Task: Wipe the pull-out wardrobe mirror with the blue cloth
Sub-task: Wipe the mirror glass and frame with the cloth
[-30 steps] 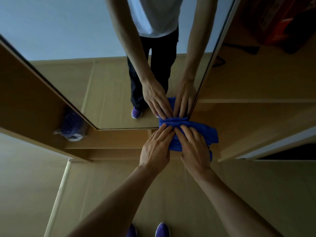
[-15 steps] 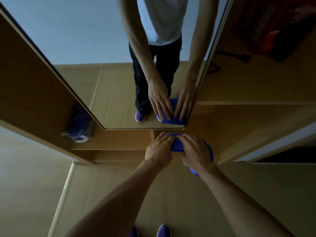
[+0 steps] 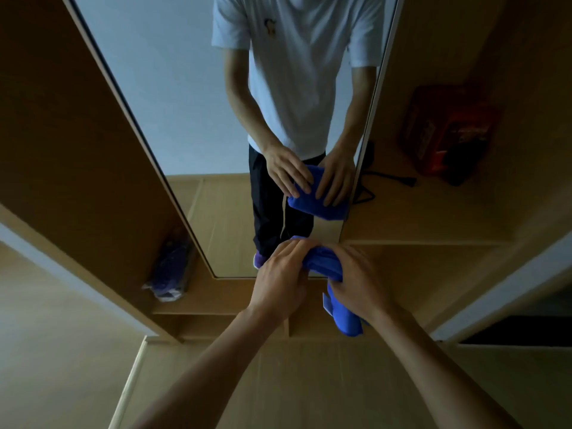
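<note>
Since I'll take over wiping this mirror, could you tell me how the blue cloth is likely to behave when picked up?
Probably floppy: the blue cloth is bunched between the left hand and right hand, its loose end drooping below. Likely light, as a loose hold keeps it up. Its soft look suggests little slipping.

Dim, bluish indoor light, deep shadow at left, wide-angle bending at the edges, soft focus throughout
</note>
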A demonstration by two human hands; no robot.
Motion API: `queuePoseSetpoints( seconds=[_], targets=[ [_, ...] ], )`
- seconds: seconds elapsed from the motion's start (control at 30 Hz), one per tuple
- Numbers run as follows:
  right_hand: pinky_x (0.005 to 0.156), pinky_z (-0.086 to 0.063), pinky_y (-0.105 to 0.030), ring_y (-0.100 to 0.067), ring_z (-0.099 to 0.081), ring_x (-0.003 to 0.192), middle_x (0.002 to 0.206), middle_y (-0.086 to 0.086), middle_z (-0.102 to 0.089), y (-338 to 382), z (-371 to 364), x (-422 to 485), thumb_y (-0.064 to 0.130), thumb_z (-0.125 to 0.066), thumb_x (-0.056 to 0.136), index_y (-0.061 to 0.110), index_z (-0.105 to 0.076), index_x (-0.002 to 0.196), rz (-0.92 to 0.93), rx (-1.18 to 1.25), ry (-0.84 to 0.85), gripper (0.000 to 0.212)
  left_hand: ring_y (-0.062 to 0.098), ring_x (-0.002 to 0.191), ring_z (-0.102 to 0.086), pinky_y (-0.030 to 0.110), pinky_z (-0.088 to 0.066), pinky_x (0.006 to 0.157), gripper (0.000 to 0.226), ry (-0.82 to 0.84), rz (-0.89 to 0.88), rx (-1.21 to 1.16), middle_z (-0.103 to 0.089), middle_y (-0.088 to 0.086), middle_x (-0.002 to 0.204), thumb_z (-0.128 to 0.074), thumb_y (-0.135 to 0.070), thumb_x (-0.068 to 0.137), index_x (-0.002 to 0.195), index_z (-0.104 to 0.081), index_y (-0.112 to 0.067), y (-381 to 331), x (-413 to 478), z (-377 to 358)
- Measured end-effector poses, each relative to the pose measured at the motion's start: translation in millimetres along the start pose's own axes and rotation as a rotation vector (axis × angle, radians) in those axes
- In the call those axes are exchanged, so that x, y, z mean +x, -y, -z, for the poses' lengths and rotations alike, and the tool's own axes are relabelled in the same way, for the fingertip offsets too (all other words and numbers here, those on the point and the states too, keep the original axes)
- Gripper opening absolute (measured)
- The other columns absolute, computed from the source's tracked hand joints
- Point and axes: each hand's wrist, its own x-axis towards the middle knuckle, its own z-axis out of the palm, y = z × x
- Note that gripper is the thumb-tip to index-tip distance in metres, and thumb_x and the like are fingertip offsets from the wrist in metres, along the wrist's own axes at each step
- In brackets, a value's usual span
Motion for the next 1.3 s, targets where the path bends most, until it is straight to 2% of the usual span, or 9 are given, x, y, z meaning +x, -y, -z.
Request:
queuePoseSetpoints(
  seconds=[0.1, 0.2, 0.3, 0.37, 0.6, 0.73, 0.9, 1.1, 1.3],
  targets=[
    [0.076, -0.051, -0.029, -0.009, -0.058, 0.098, 0.109, 0.013, -0.061, 28.6, 26.0, 14.2, 0.026, -0.071, 0.086, 0.036, -0.053, 0.121, 0.067, -0.016, -0.067, 0.04, 0.017, 0.114, -0.059, 0.028, -0.05, 0.08, 0.046, -0.069, -0.04, 0.036, -0.065, -0.008, 0.121, -0.063, -0.002, 0.088, 0.128, -0.059, -0.024, -14.1, 17.3, 34.8],
    [0.069, -0.041, -0.016, -0.008, -0.056, 0.095, 0.104, 0.017, -0.059, 57.0, 52.6, 27.2, 0.015, -0.07, 0.083, 0.04, -0.05, 0.115, 0.119, -0.073, -0.126, 0.045, 0.015, 0.115, -0.058, 0.026, -0.048, 0.08, 0.048, -0.136, -0.073, 0.051, -0.064, -0.01, 0.122, -0.066, -0.004, 0.087, 0.129, -0.058, -0.027, -24.5, 28.5, 68.9],
    [0.077, -0.051, -0.029, -0.012, -0.056, 0.099, 0.106, 0.013, -0.06, 90.3, 82.1, 38.2, 0.01, -0.071, 0.08, 0.037, -0.051, 0.119, 0.183, -0.13, -0.182, 0.052, 0.016, 0.118, -0.057, 0.032, -0.052, 0.084, 0.051, -0.192, -0.138, 0.058, -0.064, -0.009, 0.124, -0.068, -0.007, 0.086, 0.133, -0.057, -0.026, -34.0, 39.7, 104.2],
    [0.075, -0.052, -0.032, -0.014, -0.056, 0.095, 0.102, 0.012, -0.059, 113.8, 102.3, 43.8, 0.012, -0.07, 0.08, 0.035, -0.051, 0.12, 0.211, -0.187, -0.235, 0.05, 0.015, 0.117, -0.056, 0.033, -0.053, 0.087, 0.053, -0.23, -0.19, 0.067, -0.064, -0.009, 0.126, -0.068, -0.01, 0.088, 0.137, -0.056, -0.026, -40.5, 48.6, 129.1],
    [0.071, -0.041, -0.023, -0.016, -0.055, 0.098, 0.11, 0.01, -0.06, 187.0, 168.9, 62.4, 0.013, -0.067, 0.079, 0.032, -0.05, 0.128, 0.307, -0.342, -0.463, 0.055, 0.015, 0.126, -0.055, 0.028, -0.048, 0.093, 0.053, -0.377, -0.362, 0.097, -0.059, -0.008, 0.139, -0.071, -0.021, 0.093, 0.143, -0.054, -0.022, -66.6, 88.2, 218.3],
    [0.075, -0.049, -0.03, -0.019, -0.055, 0.101, 0.114, 0.005, -0.061, 220.7, 201.0, 69.6, 0.008, -0.067, 0.074, 0.028, -0.051, 0.132, 0.353, -0.42, -0.599, 0.063, 0.017, 0.126, -0.056, 0.02, -0.045, 0.091, 0.049, -0.433, -0.449, 0.121, -0.059, -0.004, 0.139, -0.072, -0.028, 0.095, 0.141, -0.056, -0.018, -78.2, 110.4, 259.0],
    [0.08, -0.053, -0.038, -0.022, -0.056, 0.099, 0.115, 0.0, -0.063, 254.3, 232.4, 78.1, 0.008, -0.071, 0.074, 0.021, -0.052, 0.133, 0.421, -0.474, -0.724, 0.064, 0.022, 0.135, -0.052, 0.04, -0.046, 0.11, 0.054, -0.471, -0.554, 0.137, -0.057, 0.005, 0.144, -0.071, -0.028, 0.095, 0.143, -0.054, -0.009, -93.3, 134.7, 301.0],
    [0.085, -0.052, -0.047, -0.03, -0.058, 0.102, 0.118, -0.009, -0.064, 291.2, 269.3, 83.8, 0.007, -0.075, 0.074, 0.011, -0.057, 0.132, 0.47, -0.469, -0.804, 0.061, 0.021, 0.139, -0.048, 0.045, -0.045, 0.111, 0.06, -0.509, -0.586, 0.172, -0.051, -0.001, 0.149, -0.068, -0.033, 0.096, 0.15, -0.046, -0.018, -112.8, 161.9, 346.9],
    [0.082, -0.05, -0.033, -0.028, -0.059, 0.102, 0.115, -0.01, -0.065, 323.8, 309.6, 90.5, 0.005, -0.074, 0.077, 0.008, -0.055, 0.133, 0.485, -0.485, -0.9, 0.059, 0.023, 0.13, -0.052, 0.039, -0.048, 0.103, 0.058, -0.602, -0.621, 0.3, -0.055, 0.0, 0.144, -0.059, -0.042, 0.099, 0.15, -0.045, -0.02, -133.1, 194.9, 392.9]
  ],
)
